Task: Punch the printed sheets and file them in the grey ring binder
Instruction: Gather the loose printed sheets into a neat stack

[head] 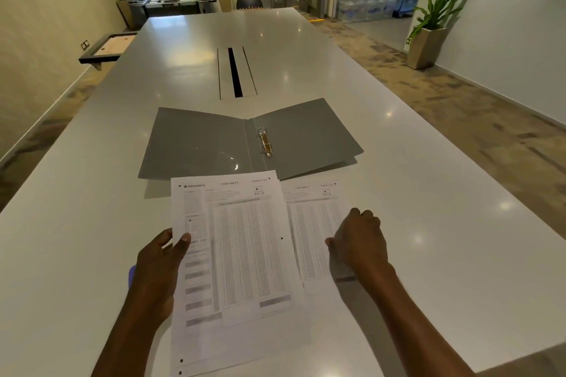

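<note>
White table (398,193): L hand (159,266) pinches sheets (245,254), R hand (358,242) curled on them, binder (199,144) beyond.

Left hand (162,257) pinching; right hand (358,242) curled, palm down.

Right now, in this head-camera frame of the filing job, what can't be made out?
- Small blue object: mostly hidden behind the left hand; identity unclear.
- Hole punch: none in view.
- Fine print on the white printed sheets: too small and blurred.
- Second printed sheet: partly covered by the top sheets and the right hand.
- Metal rings of the open grey ring binder: too small to tell open or closed.
</note>
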Action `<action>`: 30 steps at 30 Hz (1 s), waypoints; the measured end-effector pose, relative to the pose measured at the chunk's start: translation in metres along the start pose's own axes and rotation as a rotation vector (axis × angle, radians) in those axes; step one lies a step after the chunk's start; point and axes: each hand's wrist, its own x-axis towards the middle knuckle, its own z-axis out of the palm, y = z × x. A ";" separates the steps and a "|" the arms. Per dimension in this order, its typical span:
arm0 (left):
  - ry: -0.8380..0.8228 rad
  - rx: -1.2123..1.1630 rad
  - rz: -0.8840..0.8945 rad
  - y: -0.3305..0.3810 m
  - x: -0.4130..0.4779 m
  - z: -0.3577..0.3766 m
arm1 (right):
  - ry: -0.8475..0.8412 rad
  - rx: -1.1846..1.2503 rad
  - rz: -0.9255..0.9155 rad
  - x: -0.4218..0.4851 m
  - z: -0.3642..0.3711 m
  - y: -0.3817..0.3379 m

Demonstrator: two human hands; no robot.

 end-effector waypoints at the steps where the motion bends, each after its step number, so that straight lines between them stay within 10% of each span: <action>1: 0.003 -0.003 0.004 0.000 -0.001 -0.001 | -0.003 0.015 0.004 0.000 -0.001 0.000; 30: 0.049 0.179 0.059 -0.017 0.000 0.035 | 0.407 0.932 -0.202 -0.015 -0.143 0.007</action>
